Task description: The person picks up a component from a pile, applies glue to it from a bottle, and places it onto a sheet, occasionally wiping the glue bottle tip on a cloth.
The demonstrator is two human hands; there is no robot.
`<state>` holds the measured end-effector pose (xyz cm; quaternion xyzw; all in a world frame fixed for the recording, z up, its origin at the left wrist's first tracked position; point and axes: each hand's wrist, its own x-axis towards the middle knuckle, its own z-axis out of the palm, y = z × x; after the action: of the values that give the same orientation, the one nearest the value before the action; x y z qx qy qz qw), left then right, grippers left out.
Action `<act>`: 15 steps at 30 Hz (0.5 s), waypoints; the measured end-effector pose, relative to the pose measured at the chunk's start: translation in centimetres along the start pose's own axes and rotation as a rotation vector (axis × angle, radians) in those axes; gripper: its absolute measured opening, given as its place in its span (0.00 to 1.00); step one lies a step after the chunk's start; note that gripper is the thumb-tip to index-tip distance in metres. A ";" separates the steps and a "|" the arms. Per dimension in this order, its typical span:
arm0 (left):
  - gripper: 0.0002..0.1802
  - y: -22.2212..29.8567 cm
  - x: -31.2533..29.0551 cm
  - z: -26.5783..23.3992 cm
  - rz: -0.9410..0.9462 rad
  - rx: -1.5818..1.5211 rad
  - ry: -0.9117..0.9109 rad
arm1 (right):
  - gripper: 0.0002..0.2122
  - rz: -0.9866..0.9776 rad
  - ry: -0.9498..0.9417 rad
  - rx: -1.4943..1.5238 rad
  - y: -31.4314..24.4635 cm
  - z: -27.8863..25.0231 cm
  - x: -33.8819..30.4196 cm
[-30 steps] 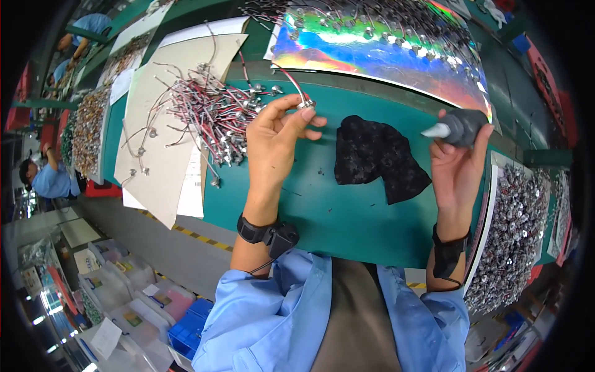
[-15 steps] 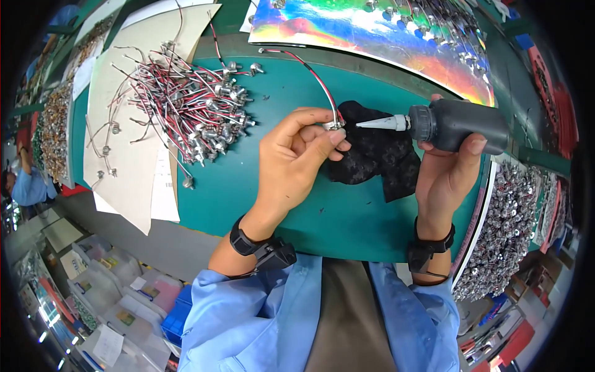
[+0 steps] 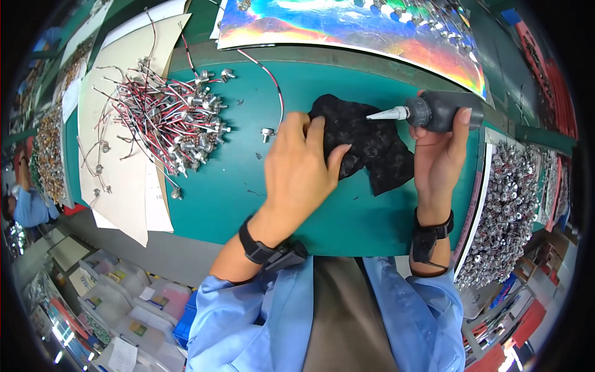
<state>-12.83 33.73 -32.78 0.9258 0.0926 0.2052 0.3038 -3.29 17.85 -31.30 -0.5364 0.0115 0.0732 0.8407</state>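
Note:
My left hand [image 3: 300, 161] rests at the left edge of a crumpled black cloth [image 3: 387, 149], thumb spread from the bent fingers; no part shows in its grasp. Just left of it, a small metal part [image 3: 267, 132] lies on the green mat. Close by, a red, black and white wire [image 3: 268, 71] runs down towards the fingers; where its lower end goes is hidden. My right hand [image 3: 437, 158] grips a black squeeze bottle [image 3: 451, 111] from below. Its pale tapered nozzle [image 3: 390, 113] points left over the cloth.
A heap of wired metal parts [image 3: 180, 121] lies on the left, partly over beige card [image 3: 124, 186]. Behind the mat is a shiny iridescent sheet [image 3: 347, 37] with more parts. Many parts fill a tray [image 3: 502, 211] at right. Plastic boxes [image 3: 149, 316] stand lower left.
My left hand has let go of the wired metal part and turned palm down onto the cloth's edge. The bottle stays in my right hand, its nozzle still pointing left. The view has shifted slightly.

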 end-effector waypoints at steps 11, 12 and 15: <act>0.10 -0.3 -0.4 1.8 -0.205 -0.528 -0.143 | 0.17 0.185 -0.079 0.084 0.9 -1.5 0.7; 0.09 -0.2 -0.4 1.6 -0.305 -0.721 -0.180 | 0.17 0.214 -0.094 0.052 1.0 -1.7 0.8; 0.07 -0.3 -0.1 1.0 -0.510 -1.105 -0.255 | 0.16 0.238 -0.052 -0.016 1.2 -1.3 0.9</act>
<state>-12.53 33.36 -33.72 0.5978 0.1539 0.0316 0.7861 -2.44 17.26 -33.02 -0.5360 0.0525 0.1864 0.8217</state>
